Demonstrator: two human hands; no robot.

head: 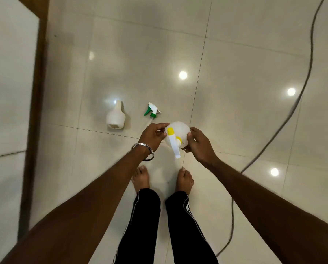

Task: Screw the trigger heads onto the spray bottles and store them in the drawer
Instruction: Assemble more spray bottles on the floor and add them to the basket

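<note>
I stand over a tiled floor and hold a round white spray bottle (180, 130) between both hands. A white and yellow trigger head (173, 142) sits on top of it. My right hand (196, 144) curls round the bottle's right side. My left hand (152, 137), with a metal bangle on the wrist, has its fingertips at the bottle's left side near the yellow nozzle; its grip is hard to make out. A second white bottle (115, 117) without a head lies on the floor. Beside it lies a green and white trigger head (152, 109).
A brown wooden frame (35, 115) with a pale panel runs down the left side. A grey cable (285, 119) snakes across the floor on the right. My bare feet (184, 180) stand just below the hands. Ceiling lights reflect in the glossy tiles.
</note>
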